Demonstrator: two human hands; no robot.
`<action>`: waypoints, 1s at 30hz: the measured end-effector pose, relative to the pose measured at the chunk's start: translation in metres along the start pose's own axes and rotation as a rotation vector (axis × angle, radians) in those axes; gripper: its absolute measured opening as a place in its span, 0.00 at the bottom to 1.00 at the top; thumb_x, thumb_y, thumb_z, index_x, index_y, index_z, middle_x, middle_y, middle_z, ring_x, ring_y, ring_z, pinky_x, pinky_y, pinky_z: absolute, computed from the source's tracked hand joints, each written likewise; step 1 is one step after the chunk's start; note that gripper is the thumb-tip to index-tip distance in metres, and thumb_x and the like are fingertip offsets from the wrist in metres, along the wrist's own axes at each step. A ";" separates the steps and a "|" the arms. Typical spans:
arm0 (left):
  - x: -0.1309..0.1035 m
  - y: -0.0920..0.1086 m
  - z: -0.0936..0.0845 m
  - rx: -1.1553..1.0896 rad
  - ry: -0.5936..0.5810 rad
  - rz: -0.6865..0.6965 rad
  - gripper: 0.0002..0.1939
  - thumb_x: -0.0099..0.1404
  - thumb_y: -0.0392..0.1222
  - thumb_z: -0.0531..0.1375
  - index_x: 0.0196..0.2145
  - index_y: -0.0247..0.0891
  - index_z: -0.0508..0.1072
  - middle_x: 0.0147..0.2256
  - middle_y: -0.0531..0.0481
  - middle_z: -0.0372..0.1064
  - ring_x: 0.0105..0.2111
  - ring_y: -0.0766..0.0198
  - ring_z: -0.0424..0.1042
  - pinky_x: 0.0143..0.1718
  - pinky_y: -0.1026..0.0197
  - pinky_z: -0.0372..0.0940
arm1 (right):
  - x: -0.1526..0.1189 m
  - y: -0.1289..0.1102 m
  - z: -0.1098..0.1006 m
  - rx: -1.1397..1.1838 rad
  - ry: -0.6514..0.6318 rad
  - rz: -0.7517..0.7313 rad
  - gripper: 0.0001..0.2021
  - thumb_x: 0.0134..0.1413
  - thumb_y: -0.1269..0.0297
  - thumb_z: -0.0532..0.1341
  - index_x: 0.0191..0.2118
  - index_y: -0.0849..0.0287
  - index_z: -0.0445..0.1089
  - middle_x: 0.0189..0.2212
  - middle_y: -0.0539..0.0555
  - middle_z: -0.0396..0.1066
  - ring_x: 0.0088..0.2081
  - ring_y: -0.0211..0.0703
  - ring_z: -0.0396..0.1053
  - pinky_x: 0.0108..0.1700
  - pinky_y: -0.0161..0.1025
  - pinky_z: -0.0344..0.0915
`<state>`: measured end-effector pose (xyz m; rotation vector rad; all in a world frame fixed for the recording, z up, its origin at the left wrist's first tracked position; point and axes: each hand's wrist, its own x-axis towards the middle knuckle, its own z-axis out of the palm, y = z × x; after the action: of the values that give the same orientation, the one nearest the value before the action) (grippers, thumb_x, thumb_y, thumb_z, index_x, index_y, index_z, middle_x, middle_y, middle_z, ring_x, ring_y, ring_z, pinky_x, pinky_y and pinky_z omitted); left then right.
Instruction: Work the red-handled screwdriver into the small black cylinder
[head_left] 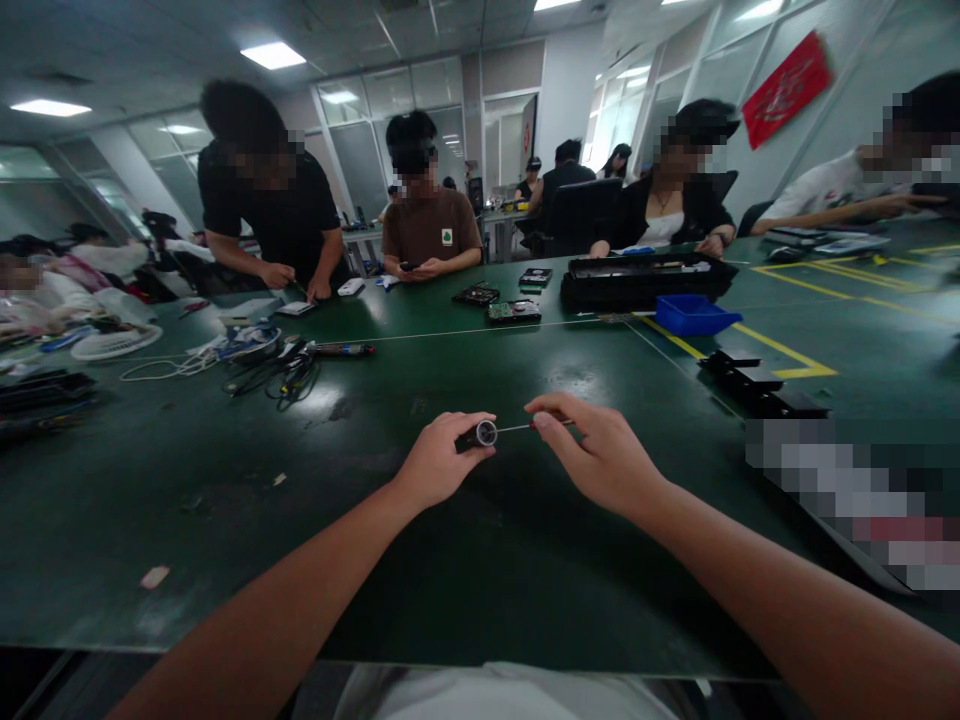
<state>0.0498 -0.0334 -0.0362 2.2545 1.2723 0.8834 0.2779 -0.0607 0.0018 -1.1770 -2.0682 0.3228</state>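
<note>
In the middle of the view my left hand (pixel 439 458) is closed around a small dark cylinder (pixel 486 433) with a pale round rim facing right. My right hand (pixel 592 440) pinches the handle of a screwdriver (pixel 517 428). Its thin metal shaft points left, and the tip reaches the cylinder's round end; whether it sits inside cannot be made out. Both hands are held above the green table (pixel 480 590). What the cylinder is does not show clearly.
Cables (pixel 281 365) lie at the left. Circuit boards (pixel 514 311), a long black casing (pixel 649 282) and a blue bin (pixel 694 315) stand farther back. A black bracket (pixel 761 385) lies to the right. Several people sit or stand across the table.
</note>
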 end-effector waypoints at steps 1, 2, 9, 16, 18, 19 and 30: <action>0.000 0.000 0.000 0.001 0.002 0.003 0.21 0.61 0.37 0.67 0.52 0.46 0.73 0.45 0.52 0.74 0.46 0.57 0.70 0.49 0.54 0.62 | 0.001 0.001 0.000 -0.008 0.004 0.014 0.14 0.68 0.59 0.51 0.43 0.58 0.72 0.30 0.52 0.75 0.30 0.43 0.73 0.34 0.40 0.64; 0.000 0.000 0.000 0.002 0.003 0.005 0.21 0.61 0.37 0.67 0.52 0.46 0.73 0.45 0.52 0.74 0.46 0.57 0.70 0.49 0.54 0.62 | 0.001 0.001 0.000 -0.016 0.006 0.024 0.16 0.69 0.58 0.50 0.41 0.58 0.73 0.28 0.51 0.75 0.29 0.42 0.72 0.32 0.40 0.64; 0.000 0.001 0.001 0.018 -0.032 0.021 0.21 0.62 0.38 0.66 0.53 0.46 0.74 0.45 0.51 0.74 0.46 0.57 0.69 0.51 0.53 0.62 | -0.001 0.002 0.004 -0.029 -0.008 0.007 0.15 0.67 0.61 0.53 0.55 0.55 0.66 0.29 0.51 0.74 0.27 0.42 0.71 0.31 0.40 0.64; -0.001 -0.002 0.000 0.027 -0.019 0.011 0.22 0.62 0.40 0.66 0.54 0.46 0.72 0.46 0.50 0.74 0.47 0.56 0.69 0.50 0.52 0.61 | -0.002 -0.005 0.000 -0.016 -0.024 -0.013 0.14 0.67 0.62 0.52 0.54 0.58 0.65 0.35 0.55 0.74 0.34 0.45 0.72 0.35 0.41 0.65; -0.001 -0.002 0.001 0.032 -0.015 0.011 0.22 0.62 0.40 0.66 0.54 0.47 0.72 0.46 0.51 0.74 0.47 0.56 0.69 0.50 0.52 0.61 | -0.001 -0.005 0.000 -0.025 -0.042 0.017 0.14 0.69 0.59 0.49 0.50 0.57 0.68 0.32 0.54 0.75 0.30 0.43 0.71 0.32 0.40 0.63; -0.002 -0.002 0.001 0.035 -0.013 0.011 0.22 0.62 0.40 0.66 0.54 0.47 0.72 0.46 0.51 0.74 0.47 0.56 0.69 0.50 0.52 0.62 | -0.001 -0.005 0.000 -0.027 -0.043 0.024 0.15 0.69 0.58 0.48 0.49 0.56 0.69 0.32 0.53 0.75 0.28 0.42 0.71 0.31 0.40 0.62; -0.001 -0.001 0.000 0.058 -0.015 0.002 0.22 0.62 0.39 0.66 0.54 0.46 0.73 0.45 0.50 0.74 0.46 0.56 0.69 0.50 0.53 0.62 | -0.002 -0.008 -0.001 0.001 -0.055 -0.004 0.12 0.66 0.63 0.52 0.52 0.58 0.64 0.32 0.54 0.73 0.33 0.45 0.72 0.36 0.41 0.65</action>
<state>0.0489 -0.0338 -0.0364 2.3033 1.3048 0.8388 0.2740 -0.0668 0.0062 -1.1754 -2.1174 0.3573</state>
